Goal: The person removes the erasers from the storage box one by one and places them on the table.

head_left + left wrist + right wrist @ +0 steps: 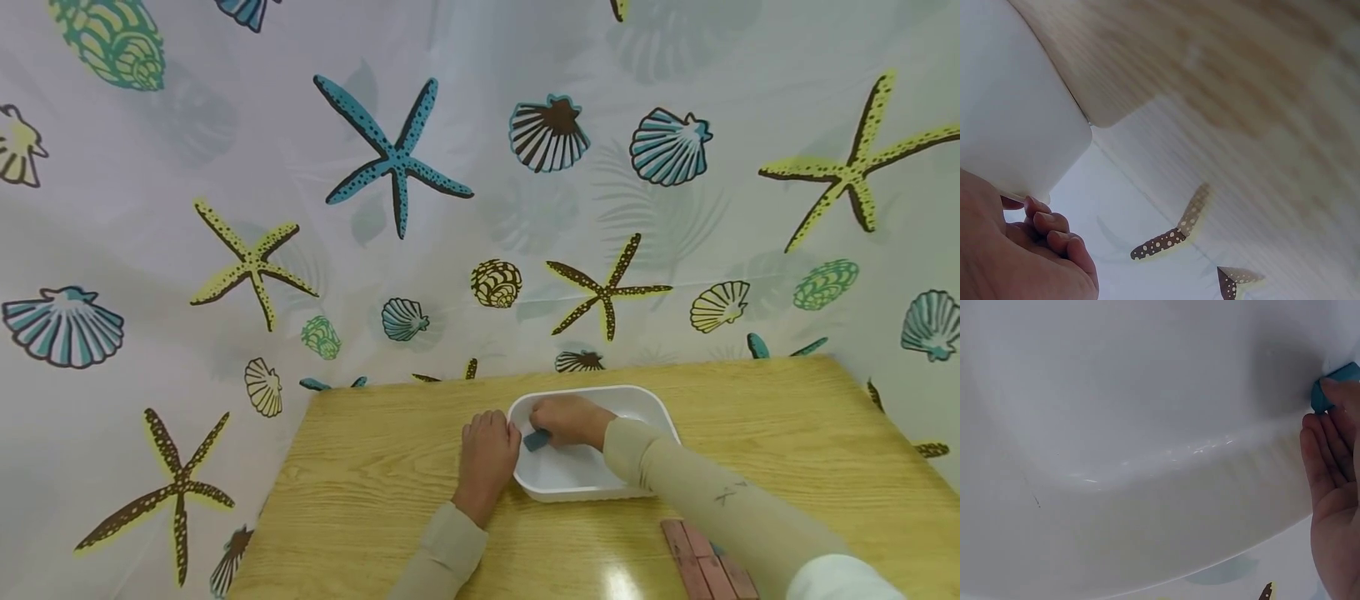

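A white plastic tub [558,493] stands on the wooden table. At its left rim is my left hand [489,454], its fingers curled at the edge; in the left wrist view, the same hand [1029,250] grips the rim beside the tub's outer wall [1016,106]. My right hand [570,419] reaches into the tub's left part and holds a small teal block [537,440] close to the floor of the tub. The right wrist view shows the thumb of that hand [1338,487] on the teal block [1335,384]; part of the block lies beyond the frame.
Several reddish wooden pieces [701,562] lie side by side on the table [375,500] at the lower right, partly under the right forearm. A bit of teal shows next to them. Behind the table hangs a curtain [465,225] printed with shells and starfish.
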Demonstrator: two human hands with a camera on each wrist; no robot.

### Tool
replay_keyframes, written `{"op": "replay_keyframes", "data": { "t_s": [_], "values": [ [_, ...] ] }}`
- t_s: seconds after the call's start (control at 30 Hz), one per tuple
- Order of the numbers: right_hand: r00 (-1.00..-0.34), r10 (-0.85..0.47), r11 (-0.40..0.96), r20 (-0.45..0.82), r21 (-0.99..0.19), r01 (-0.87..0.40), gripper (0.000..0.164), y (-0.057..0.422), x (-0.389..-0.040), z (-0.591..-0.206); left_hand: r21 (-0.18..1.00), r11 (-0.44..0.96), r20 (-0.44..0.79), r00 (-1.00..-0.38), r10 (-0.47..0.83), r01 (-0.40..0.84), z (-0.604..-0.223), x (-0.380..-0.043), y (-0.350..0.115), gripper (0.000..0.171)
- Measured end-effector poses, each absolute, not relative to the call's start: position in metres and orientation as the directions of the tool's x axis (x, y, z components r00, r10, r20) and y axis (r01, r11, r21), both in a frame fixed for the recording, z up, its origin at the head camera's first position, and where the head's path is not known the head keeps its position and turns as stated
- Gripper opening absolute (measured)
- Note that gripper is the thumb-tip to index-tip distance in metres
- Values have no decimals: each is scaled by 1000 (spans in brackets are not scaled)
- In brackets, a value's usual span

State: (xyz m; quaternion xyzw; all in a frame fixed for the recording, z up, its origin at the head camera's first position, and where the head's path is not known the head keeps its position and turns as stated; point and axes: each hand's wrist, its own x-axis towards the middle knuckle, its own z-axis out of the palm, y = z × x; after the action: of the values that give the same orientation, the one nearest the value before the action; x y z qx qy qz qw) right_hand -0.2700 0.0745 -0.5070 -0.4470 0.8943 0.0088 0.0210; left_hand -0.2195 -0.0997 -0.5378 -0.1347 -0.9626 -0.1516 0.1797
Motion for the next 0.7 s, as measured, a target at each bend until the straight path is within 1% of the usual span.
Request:
{"op": "replay_keyframes", "data": {
  "t_s": [0.2, 0.27, 0.37, 0.53, 0.7],
  "values": [
    [-708, -691, 722, -146, -115, -682, 20, 80, -268, -501, 253, 918, 368, -908, 199, 304, -536, -218, -98, 25],
    [-732, -659, 752, -173, -145, -643, 21, 81, -266, -496, 257, 919, 359, -913, 196, 298, -535, -218, -98, 25],
    [-745, -641, 768, -187, -172, -617, 22, 84, -261, -488, 258, 922, 346, -919, 191, 289, -536, -218, -97, 25],
    [-755, -642, 761, -130, -223, -609, 22, 93, -247, -469, 274, 920, 335, -925, 181, 279, -537, -218, -96, 25],
    [-783, -618, 767, -72, -272, -581, 22, 106, -235, -455, 279, 920, 332, -926, 178, 277, -537, -219, -96, 26]
  ]
}}
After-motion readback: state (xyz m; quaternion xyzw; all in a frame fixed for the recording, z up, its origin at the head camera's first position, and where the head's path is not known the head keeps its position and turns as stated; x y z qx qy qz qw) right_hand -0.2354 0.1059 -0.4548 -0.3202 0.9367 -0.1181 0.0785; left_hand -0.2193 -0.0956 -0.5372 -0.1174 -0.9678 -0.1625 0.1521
